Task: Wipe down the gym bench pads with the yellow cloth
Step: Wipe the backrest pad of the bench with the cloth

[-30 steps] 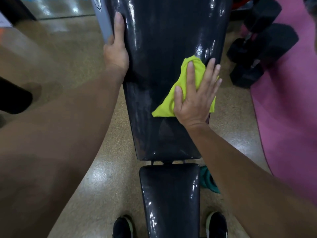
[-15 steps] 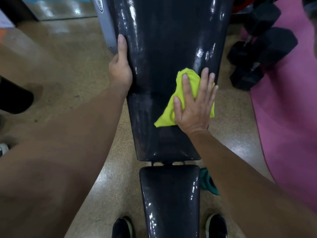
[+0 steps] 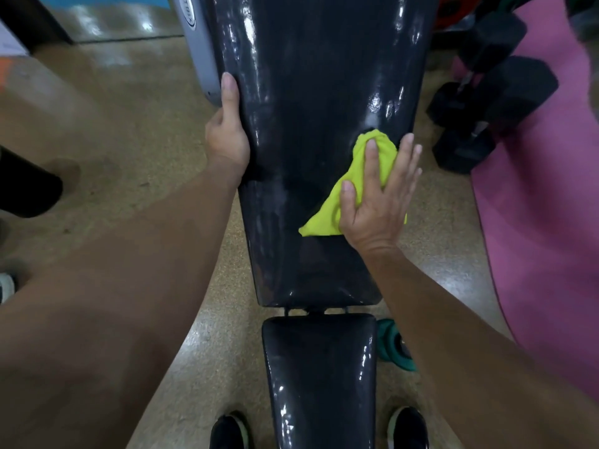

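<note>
Yellow cloth [image 3: 327, 215]: soft, light, limp, bunches easily; lies on back pad [image 3: 311, 92], right edge, lower half; best pinned under flat palm.
Right hand [image 3: 376, 202]: grip splayed flat, pressing cloth.
Left hand [image 3: 228, 137]: grip clamped on back pad left edge; pad glossy, likely slippery.

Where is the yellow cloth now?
The yellow cloth lies flat under the right hand, near the right edge of the long back pad.

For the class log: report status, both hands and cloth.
Left hand gripping back pad edge. Right hand flat on yellow cloth, pad's right side. Nothing in the way.
</note>
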A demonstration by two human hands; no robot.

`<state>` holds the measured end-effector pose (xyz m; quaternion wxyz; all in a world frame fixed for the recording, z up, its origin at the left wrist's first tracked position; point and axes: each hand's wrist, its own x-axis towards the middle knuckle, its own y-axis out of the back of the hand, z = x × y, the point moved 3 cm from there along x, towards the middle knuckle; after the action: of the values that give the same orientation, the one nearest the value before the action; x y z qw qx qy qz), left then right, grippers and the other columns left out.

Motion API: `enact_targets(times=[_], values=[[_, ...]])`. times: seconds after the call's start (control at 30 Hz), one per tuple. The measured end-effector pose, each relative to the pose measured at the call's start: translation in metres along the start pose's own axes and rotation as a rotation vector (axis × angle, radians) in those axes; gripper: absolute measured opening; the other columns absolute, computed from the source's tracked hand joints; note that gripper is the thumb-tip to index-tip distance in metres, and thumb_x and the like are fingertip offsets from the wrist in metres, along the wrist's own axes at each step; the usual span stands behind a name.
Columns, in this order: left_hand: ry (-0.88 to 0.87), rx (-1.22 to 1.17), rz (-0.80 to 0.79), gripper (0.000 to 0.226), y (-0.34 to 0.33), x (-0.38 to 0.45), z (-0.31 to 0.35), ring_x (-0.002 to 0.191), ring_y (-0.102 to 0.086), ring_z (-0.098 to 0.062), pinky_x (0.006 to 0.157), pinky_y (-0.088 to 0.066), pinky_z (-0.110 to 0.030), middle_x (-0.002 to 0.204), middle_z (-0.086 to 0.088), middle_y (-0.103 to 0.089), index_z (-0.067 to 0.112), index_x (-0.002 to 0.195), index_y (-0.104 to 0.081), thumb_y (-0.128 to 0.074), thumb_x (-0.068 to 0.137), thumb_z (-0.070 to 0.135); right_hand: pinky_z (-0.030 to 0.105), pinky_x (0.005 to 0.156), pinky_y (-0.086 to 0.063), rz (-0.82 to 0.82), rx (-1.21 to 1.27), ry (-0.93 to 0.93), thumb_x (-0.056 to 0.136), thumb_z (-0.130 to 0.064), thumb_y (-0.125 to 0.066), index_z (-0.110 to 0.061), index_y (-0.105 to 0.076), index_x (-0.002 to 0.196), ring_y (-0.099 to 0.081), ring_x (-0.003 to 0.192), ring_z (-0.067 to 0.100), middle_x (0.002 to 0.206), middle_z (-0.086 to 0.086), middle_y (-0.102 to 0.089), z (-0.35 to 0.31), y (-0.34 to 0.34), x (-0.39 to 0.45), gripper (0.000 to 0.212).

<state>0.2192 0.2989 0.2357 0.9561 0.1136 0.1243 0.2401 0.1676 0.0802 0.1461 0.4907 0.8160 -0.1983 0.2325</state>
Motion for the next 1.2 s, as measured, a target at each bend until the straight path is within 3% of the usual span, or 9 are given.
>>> enact_targets(times=[0.13,0.27,0.43,0.57,0.7,0.8,1.0,1.1,1.2], values=[[-0.007,-0.053,0.005,0.040,0.000,0.004,-0.007,0.091,-0.061,0.009,0.099,-0.045,-0.017,0.094,0.022,-0.068,0.040,0.084,-0.065,-0.047,0.101,0.071,0.069,0.123,-0.017,0.058,0.035,-0.108,0.106,-0.047,-0.036,-0.017,-0.034,0.160,-0.014,0.154,0.053,0.164,0.037,-0.018,-0.015,0.001,0.012,0.062],[-0.018,-0.058,-0.018,0.039,0.001,0.004,-0.009,0.094,-0.065,0.008,0.103,-0.050,-0.019,0.096,0.022,-0.073,0.040,0.092,-0.069,-0.047,0.100,0.071,0.067,0.125,-0.011,0.020,-0.009,0.018,0.104,-0.044,-0.042,-0.018,-0.041,0.158,-0.018,0.154,0.053,0.163,0.036,-0.024,-0.026,-0.005,-0.006,0.059],[0.003,-0.065,-0.063,0.047,0.005,-0.001,-0.011,0.108,-0.066,-0.002,0.114,-0.047,-0.030,0.109,0.017,-0.073,0.039,0.095,-0.070,-0.044,0.097,0.078,0.069,0.123,-0.016,-0.040,0.024,0.056,0.104,-0.052,-0.038,-0.027,-0.027,0.160,-0.012,0.155,0.052,0.165,0.034,-0.017,0.011,0.000,-0.013,0.062],[0.058,-0.108,-0.087,0.056,0.005,-0.008,-0.029,0.105,-0.068,-0.002,0.112,-0.048,-0.030,0.106,0.016,-0.076,0.034,0.104,-0.075,-0.044,0.096,0.080,0.071,0.122,-0.017,-0.010,0.056,-0.063,0.106,-0.052,-0.035,-0.024,-0.026,0.161,-0.009,0.155,0.054,0.164,0.038,-0.013,0.000,0.002,0.000,0.062],[0.075,-0.121,-0.078,0.051,0.004,-0.010,-0.038,0.099,-0.068,0.002,0.110,-0.049,-0.027,0.100,0.018,-0.076,0.035,0.095,-0.073,-0.044,0.098,0.077,0.069,0.124,-0.014,-0.003,-0.010,0.035,0.105,-0.048,-0.040,-0.022,-0.039,0.158,-0.015,0.153,0.056,0.163,0.036,-0.021,-0.015,-0.003,-0.009,0.059],[0.071,-0.133,-0.086,0.055,0.005,-0.011,-0.038,0.104,-0.069,-0.002,0.115,-0.048,-0.033,0.102,0.017,-0.077,0.035,0.097,-0.075,-0.043,0.095,0.080,0.069,0.124,-0.015,-0.036,0.002,0.095,0.105,-0.051,-0.037,-0.026,-0.034,0.159,-0.014,0.154,0.054,0.164,0.034,-0.021,0.005,-0.003,-0.021,0.060],[0.070,-0.138,-0.104,0.063,0.006,-0.011,-0.047,0.110,-0.070,-0.005,0.116,-0.047,-0.036,0.105,0.018,-0.079,0.036,0.100,-0.078,-0.043,0.089,0.086,0.072,0.120,-0.018,0.008,0.027,-0.062,0.105,-0.050,-0.037,-0.024,-0.031,0.160,-0.013,0.154,0.055,0.163,0.038,-0.018,-0.006,-0.003,-0.013,0.061],[0.071,-0.134,-0.103,0.060,0.004,-0.008,-0.050,0.106,-0.071,-0.003,0.114,-0.049,-0.033,0.102,0.017,-0.080,0.034,0.096,-0.077,-0.043,0.092,0.083,0.070,0.123,-0.013,0.025,-0.041,0.006,0.103,-0.048,-0.042,-0.023,-0.043,0.157,-0.020,0.152,0.056,0.161,0.036,-0.026,-0.030,-0.010,-0.020,0.059],[0.086,-0.129,-0.082,0.057,0.003,-0.008,-0.048,0.102,-0.069,-0.001,0.111,-0.049,-0.030,0.102,0.017,-0.078,0.033,0.095,-0.075,-0.043,0.095,0.080,0.068,0.124,-0.013,-0.012,-0.051,0.122,0.104,-0.049,-0.042,-0.026,-0.040,0.157,-0.021,0.152,0.054,0.161,0.035,-0.028,-0.017,-0.012,-0.035,0.058]])
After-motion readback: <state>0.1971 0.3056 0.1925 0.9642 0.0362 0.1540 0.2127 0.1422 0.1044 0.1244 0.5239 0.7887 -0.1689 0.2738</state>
